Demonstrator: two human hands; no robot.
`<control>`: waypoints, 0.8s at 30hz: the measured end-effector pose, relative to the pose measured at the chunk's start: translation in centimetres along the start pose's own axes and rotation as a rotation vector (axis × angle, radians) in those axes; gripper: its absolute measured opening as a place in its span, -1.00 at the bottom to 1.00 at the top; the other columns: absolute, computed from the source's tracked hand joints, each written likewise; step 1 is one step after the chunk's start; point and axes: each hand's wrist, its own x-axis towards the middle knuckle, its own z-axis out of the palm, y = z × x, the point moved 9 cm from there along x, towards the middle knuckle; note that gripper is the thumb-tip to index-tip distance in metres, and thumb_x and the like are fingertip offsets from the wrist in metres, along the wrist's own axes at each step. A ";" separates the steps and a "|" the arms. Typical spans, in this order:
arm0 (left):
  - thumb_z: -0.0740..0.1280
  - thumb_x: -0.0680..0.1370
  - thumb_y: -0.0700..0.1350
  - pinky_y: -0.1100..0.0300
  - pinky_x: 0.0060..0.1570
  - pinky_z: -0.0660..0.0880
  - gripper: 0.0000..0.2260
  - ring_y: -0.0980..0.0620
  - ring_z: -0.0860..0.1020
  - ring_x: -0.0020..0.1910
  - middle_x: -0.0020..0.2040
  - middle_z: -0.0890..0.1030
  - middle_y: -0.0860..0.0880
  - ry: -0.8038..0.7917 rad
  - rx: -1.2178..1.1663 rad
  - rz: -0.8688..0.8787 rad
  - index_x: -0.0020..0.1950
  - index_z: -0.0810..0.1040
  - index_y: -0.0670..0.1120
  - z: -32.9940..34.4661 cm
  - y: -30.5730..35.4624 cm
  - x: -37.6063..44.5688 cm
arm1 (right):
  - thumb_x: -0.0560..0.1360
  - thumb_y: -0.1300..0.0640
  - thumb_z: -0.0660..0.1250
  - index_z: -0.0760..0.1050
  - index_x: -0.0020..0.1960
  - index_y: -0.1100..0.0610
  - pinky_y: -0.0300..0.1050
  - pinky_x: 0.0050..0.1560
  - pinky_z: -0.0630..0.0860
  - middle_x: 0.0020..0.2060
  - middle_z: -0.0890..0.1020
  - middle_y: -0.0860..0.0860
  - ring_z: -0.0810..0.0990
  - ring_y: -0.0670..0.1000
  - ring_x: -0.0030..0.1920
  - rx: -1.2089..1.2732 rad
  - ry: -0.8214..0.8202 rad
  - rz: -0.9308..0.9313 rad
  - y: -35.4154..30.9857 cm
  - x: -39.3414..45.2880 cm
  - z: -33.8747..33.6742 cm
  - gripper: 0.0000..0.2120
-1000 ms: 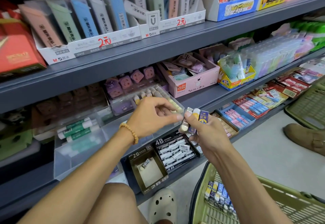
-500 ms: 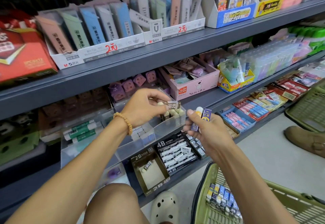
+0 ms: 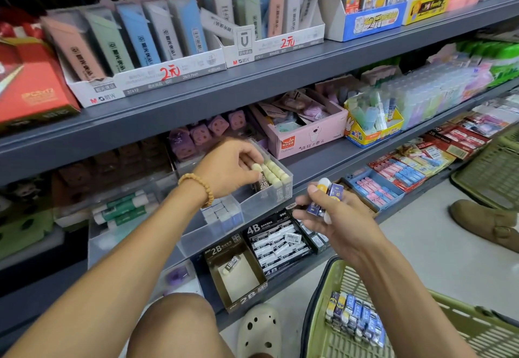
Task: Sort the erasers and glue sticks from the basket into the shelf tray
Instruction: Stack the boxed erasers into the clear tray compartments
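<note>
My left hand point(image 3: 230, 166) is down in the far-right compartment of the clear shelf tray point(image 3: 261, 203), fingertips pinching a 2B eraser point(image 3: 259, 173) into the row of pale erasers point(image 3: 276, 173) there. My right hand point(image 3: 334, 214), near and to the right, grips a small bundle of blue-wrapped erasers point(image 3: 327, 196), fingers curled around them. The rest lie in the green basket point(image 3: 323, 326) below.

Risks, as I judge them: the row looks packed, so forcing this one in could tip its neighbours; the loose bundle could slip and drop to the floor point(image 3: 438, 234). Glue sticks point(image 3: 123, 207) sit at the tray's left.
</note>
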 end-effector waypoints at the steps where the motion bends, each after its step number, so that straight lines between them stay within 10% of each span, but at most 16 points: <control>1: 0.51 0.41 -0.22 0.50 -0.30 0.42 -0.86 0.27 0.48 -0.39 -0.24 0.58 0.12 0.004 0.038 0.004 -0.07 0.65 -0.05 0.3 0.0 0.1 | 0.61 0.13 0.32 0.54 0.01 0.15 -0.26 -0.45 0.54 -0.24 0.70 0.09 0.70 0.05 -0.33 -0.015 -0.004 -0.001 -0.1 -0.1 0.0 -0.92; 24: 0.48 0.46 -0.15 0.39 -0.21 0.45 -0.95 0.34 0.52 -0.38 -0.27 0.63 0.17 -0.044 0.066 -0.030 -0.10 0.70 -0.04 2.8 -1.3 0.9 | 0.56 0.22 0.37 0.48 0.05 0.18 -0.31 -0.56 0.19 -0.29 0.60 0.10 0.33 -0.08 -0.50 -0.177 -0.177 -0.006 1.2 0.7 0.4 -0.90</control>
